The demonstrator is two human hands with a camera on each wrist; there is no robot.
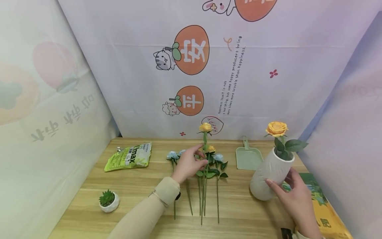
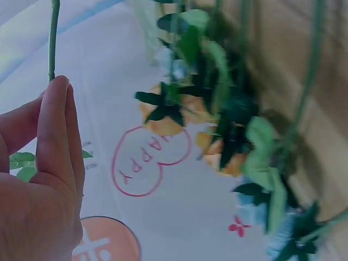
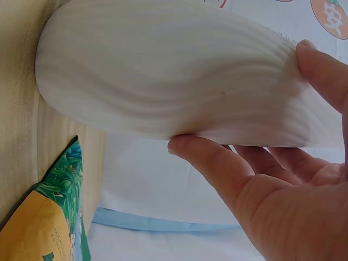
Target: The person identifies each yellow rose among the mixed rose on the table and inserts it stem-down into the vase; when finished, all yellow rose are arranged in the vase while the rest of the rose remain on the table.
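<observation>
Nearest the camera, a cream fabric sleeve (image 1: 140,214) covers the person's left forearm, crossing a light wood-grain table (image 1: 238,212). The left hand (image 1: 189,162) pinches the long green stem of a yellow artificial rose (image 1: 205,127), its bloom above the fingers. Around it lie pale blue flowers (image 1: 172,155) on long stems and another, smaller-looking yellow rose (image 1: 211,149). The right hand (image 1: 298,199) grasps a white vase with wavy ridges (image 1: 267,181), which leans rightward; whether its base touches the table is unclear. One leafy yellow rose (image 1: 277,128) stands in it. Just beyond is a pale green dustpan (image 1: 249,159); beside the right hand, a yellow-and-green bag (image 1: 329,217). At left are a lime-green pouch (image 1: 129,157) and a white-potted succulent (image 1: 109,202).
</observation>
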